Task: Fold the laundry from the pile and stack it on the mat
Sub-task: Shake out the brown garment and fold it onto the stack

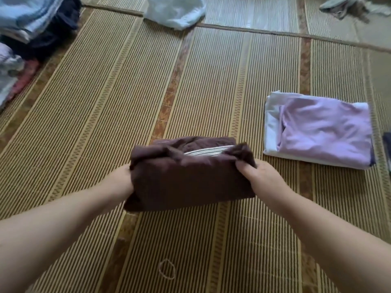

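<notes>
Both hands, left [121, 179] and right [261, 178], gripping folded maroon garment [186, 178], striped lining showing, above mat [105, 102]

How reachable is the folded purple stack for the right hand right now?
Probably yes: the purple stack lies right of the right hand, only bare mat between. But that hand and the left hand both grip the brown garment.

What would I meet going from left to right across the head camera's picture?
laundry pile → left hand → brown folded garment → right hand → folded lilac stack
</notes>
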Demonstrator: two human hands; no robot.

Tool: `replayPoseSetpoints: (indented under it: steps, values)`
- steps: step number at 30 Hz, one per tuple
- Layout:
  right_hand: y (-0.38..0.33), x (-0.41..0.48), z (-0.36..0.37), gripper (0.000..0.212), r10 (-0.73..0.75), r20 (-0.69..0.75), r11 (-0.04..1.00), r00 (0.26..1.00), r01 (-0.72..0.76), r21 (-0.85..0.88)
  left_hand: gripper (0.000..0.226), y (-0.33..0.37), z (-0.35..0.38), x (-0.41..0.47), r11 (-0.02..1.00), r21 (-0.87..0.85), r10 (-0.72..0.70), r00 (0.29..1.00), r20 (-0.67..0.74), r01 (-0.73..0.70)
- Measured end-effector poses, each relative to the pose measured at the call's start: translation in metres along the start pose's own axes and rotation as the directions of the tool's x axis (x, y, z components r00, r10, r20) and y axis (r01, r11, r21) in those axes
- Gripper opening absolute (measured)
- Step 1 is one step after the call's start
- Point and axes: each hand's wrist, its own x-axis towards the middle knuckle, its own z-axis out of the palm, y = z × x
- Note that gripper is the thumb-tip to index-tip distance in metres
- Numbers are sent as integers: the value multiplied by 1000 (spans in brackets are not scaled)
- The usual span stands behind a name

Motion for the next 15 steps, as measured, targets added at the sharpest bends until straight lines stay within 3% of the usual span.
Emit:
replayPoseSetpoints:
  steps: [2,4,5,6,7,8,9,10,11,13,14,15]
  values:
    - [-10,25,7,29,59,-125,994,990,-69,-84,20,7,1,22,976,-191,-136,979,-150,106]
    - [-15,48,13,31,89,-258,971,962,-142,-194,28,6,7,31,979,-200,-114,914,-390,37]
    - [-16,58,15,34,101,-328,954,939,-185,-234,35,6,14,26,999,-28,8,837,-548,-28]
    - [-16,65,16,37,105,-392,942,914,-218,-254,42,8,25,18,959,266,248,757,-605,-101]
    - [-17,70,17,41,106,-448,933,888,-245,-263,48,12,39,7,805,546,529,697,-484,-232]
    - [-19,72,19,47,81,-506,928,859,-250,-275,54,14,51,2,573,741,703,674,-225,-350]
    - [-20,70,21,49,3,-562,923,827,-218,-316,58,16,62,2,346,845,721,691,38,-408]
    - [-19,67,24,47,-161,-595,909,787,-117,-401,62,15,72,9,199,891,638,744,199,-408]
    - [-18,64,27,42,-373,-566,853,735,33,-521,64,14,77,19,113,922,539,802,255,-369]
    - [-10,61,32,36,-697,-317,603,643,286,-745,69,17,81,43,72,941,455,850,264,-331]
    - [-7,61,36,42,-725,-138,482,675,354,-801,71,19,80,54,67,941,442,855,269,-331]
    - [-5,63,39,51,-651,20,414,758,378,-828,73,21,77,65,73,941,427,863,271,-331]
